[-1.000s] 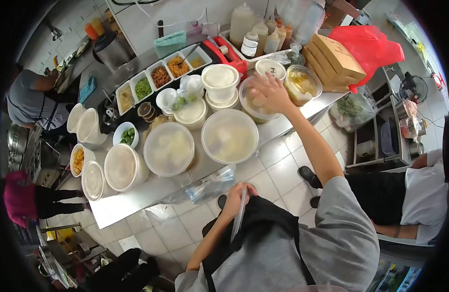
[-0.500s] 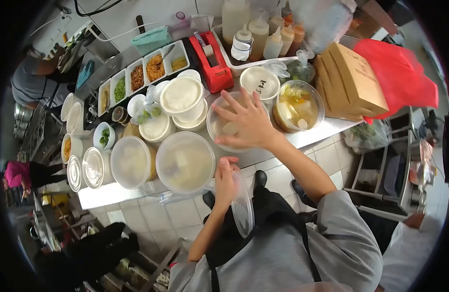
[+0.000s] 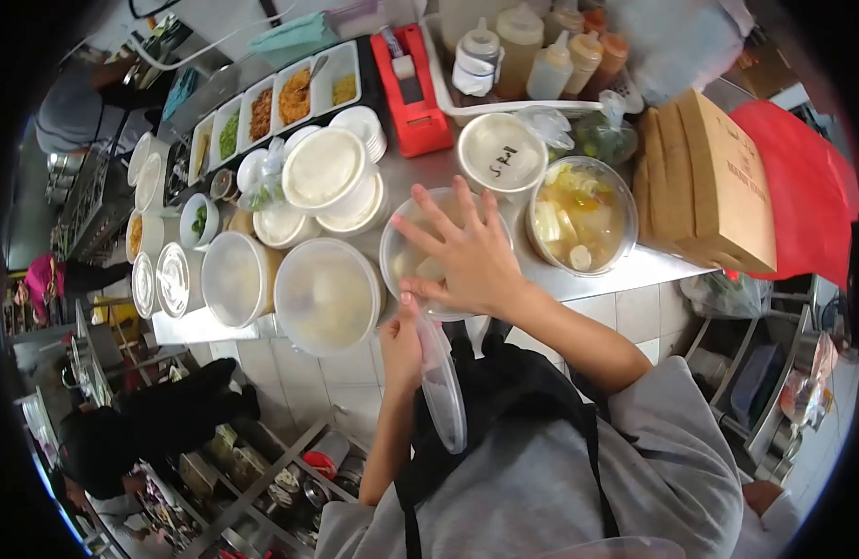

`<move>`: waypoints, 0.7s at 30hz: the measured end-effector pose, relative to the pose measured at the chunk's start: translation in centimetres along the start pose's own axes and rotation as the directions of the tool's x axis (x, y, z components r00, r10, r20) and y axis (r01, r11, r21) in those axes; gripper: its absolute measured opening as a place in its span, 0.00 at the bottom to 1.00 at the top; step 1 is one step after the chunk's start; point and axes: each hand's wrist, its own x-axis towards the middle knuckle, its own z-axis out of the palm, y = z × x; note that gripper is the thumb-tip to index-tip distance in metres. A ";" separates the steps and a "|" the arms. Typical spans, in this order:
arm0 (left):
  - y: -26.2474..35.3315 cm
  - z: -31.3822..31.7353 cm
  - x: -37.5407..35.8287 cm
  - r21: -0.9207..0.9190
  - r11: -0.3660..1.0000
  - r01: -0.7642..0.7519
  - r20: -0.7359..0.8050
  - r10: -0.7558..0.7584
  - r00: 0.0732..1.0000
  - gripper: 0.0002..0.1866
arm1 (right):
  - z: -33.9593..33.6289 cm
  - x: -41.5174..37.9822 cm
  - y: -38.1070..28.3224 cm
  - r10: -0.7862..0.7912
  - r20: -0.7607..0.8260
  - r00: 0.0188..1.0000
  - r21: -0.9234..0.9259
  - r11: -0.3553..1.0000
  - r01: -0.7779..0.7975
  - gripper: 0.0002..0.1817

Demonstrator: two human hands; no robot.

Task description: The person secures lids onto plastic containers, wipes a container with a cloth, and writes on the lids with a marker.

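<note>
My left hand (image 3: 403, 352) pinches the rim of a clear plastic lid (image 3: 445, 396), which hangs on edge in front of my apron. With fingers spread, my right hand (image 3: 476, 256) lies over the top of a round plastic tub (image 3: 399, 244) at the table's front edge; most of that tub is hidden under it. To its right stands an uncovered tub of soup (image 3: 585, 216) with pale chunks and greens in broth. On the left, a covered tub (image 3: 326, 296) with cloudy contents sits beside another covered tub (image 3: 236, 279).
White lidded bowls (image 3: 325, 170) are stacked behind the tubs, and a marked white bowl (image 3: 502, 154) stands nearby. Further back are a red tape dispenser (image 3: 412, 93), topping trays (image 3: 296, 95) and sauce bottles (image 3: 550, 67). Cardboard boxes (image 3: 704, 186) and a red bag (image 3: 797, 182) stand right.
The view has shifted slightly. My left hand has come up closer to my right hand, still holding the lid. My right hand remains spread over the same tub.
</note>
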 end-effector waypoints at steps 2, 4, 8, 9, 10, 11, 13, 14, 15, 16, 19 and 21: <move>-0.9 -0.6 0.5 0.111 0.987 -0.116 -0.013 0.118 0.993 0.31 | 0.4 -0.1 0.5 -0.038 -0.028 0.999 0.061 0.997 0.040 0.33; -0.9 -0.5 0.8 0.119 0.986 -0.121 -0.016 0.124 0.992 0.31 | 0.4 -0.3 0.8 0.010 -0.038 0.999 0.084 0.996 -0.007 0.33; -1.1 -0.1 0.4 0.074 0.986 -0.149 -0.030 0.151 0.988 0.29 | 0.5 -0.3 1.2 -0.004 -0.115 0.993 0.089 0.996 0.014 0.32; -1.2 -0.2 -0.4 0.074 0.986 -0.148 -0.014 0.149 0.989 0.29 | 0.3 -0.4 1.4 -0.051 -0.143 0.988 0.104 0.992 0.066 0.31; -1.3 -0.3 -1.3 0.147 0.965 -0.217 0.000 0.220 0.976 0.27 | -0.6 -1.3 1.9 -0.046 -0.146 0.988 0.093 0.994 0.060 0.31; -1.2 -0.1 -2.2 0.217 0.936 -0.277 0.011 0.281 0.960 0.25 | -3.5 -2.7 2.0 0.005 -0.053 0.999 0.488 0.873 0.021 0.29; 0.9 1.0 -3.8 0.262 0.894 -0.364 0.032 0.369 0.929 0.22 | -9.9 -5.8 1.1 0.020 0.245 0.969 0.853 0.470 -0.225 0.24; 2.3 2.1 -4.1 0.290 0.832 -0.473 0.054 0.480 0.876 0.18 | -12.4 -6.9 1.0 -0.015 0.408 0.913 0.857 0.350 -0.378 0.22; 3.4 3.3 -4.1 0.270 0.808 -0.523 0.096 0.518 0.850 0.14 | -12.9 -7.9 1.5 -0.018 0.405 0.914 0.857 0.354 -0.373 0.22; 4.4 4.8 -3.9 0.251 0.783 -0.570 0.136 0.554 0.821 0.11 | -13.3 -8.8 2.1 0.154 0.410 0.899 0.823 0.363 -0.437 0.20; 6.2 10.9 -1.0 0.415 0.431 -0.801 0.356 0.733 0.579 0.12 | -12.3 -9.5 7.1 0.553 0.240 0.798 0.753 0.412 -0.512 0.20; 6.0 14.4 0.7 0.437 0.264 -0.860 0.412 0.791 0.452 0.15 | -9.5 -8.2 11.7 0.611 -0.114 0.783 0.741 0.577 -0.343 0.13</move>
